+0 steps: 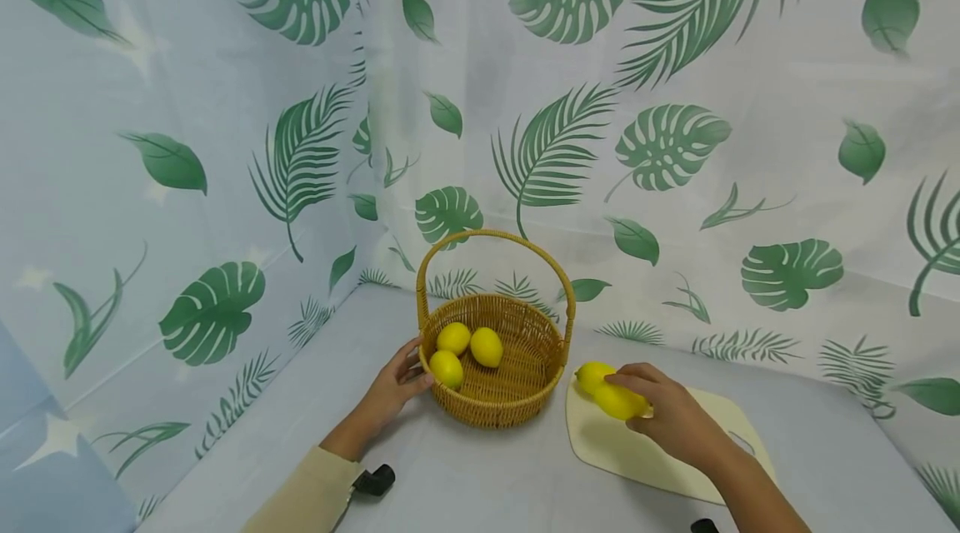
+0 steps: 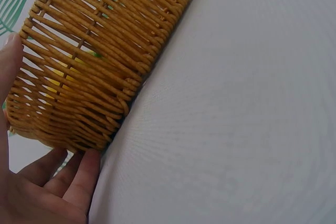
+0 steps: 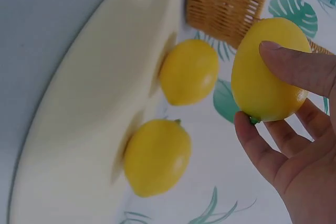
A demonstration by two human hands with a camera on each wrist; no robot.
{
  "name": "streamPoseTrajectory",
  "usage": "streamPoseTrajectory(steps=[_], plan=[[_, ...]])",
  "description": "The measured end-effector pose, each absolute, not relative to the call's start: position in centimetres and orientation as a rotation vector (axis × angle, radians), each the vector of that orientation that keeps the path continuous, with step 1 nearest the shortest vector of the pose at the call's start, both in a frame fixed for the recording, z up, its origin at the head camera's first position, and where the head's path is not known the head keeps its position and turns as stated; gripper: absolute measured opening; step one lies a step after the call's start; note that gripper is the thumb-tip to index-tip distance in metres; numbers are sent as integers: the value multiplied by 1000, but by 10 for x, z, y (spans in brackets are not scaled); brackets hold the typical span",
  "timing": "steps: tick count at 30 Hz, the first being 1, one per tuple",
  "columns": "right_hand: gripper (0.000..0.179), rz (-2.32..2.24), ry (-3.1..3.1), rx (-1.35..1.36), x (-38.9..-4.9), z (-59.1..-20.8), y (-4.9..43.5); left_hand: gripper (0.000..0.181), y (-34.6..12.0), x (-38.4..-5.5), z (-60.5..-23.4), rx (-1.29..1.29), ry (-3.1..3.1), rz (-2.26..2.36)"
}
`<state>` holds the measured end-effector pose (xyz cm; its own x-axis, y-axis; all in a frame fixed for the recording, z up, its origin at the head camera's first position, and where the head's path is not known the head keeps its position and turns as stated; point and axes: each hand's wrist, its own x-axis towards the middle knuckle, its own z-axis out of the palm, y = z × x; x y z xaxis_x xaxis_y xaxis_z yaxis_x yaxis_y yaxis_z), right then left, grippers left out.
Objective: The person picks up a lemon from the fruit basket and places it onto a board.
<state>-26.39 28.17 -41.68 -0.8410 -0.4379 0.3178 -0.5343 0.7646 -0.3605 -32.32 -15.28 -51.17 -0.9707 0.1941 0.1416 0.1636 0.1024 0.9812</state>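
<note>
My right hand [image 1: 675,416] holds a yellow lemon [image 3: 262,82] above the cream cutting board [image 1: 637,454], thumb on one side and fingers on the other. Two more lemons lie on the board in the right wrist view, one lemon [image 3: 190,72] nearer the basket and another lemon [image 3: 157,157] beside it. In the head view the held lemon partly covers them. My left hand [image 1: 388,391] touches the outer left side of the brown wicker basket [image 1: 495,415], its fingers spread against the weave. Three lemons [image 1: 487,347] sit in the basket's left half.
The basket's tall arched handle [image 1: 495,233] stands upright. Behind the pale table [image 1: 465,483] hangs a white leaf-print curtain [image 1: 480,158]. A black wrist device [image 1: 375,480] is at my left sleeve. The board has a handle slot [image 1: 741,441] at its right end.
</note>
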Motion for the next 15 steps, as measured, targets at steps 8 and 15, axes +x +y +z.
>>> streamPoseTrajectory(steps=[8, 15], plan=[[63, 664, -2716, 720, -258, -427, 303, 75, -153, -323, -512, 394, 2331, 2032], [62, 651, -2783, 642, -253, -430, 319, 74, -153, -323, -511, 369, 2320, 2044]])
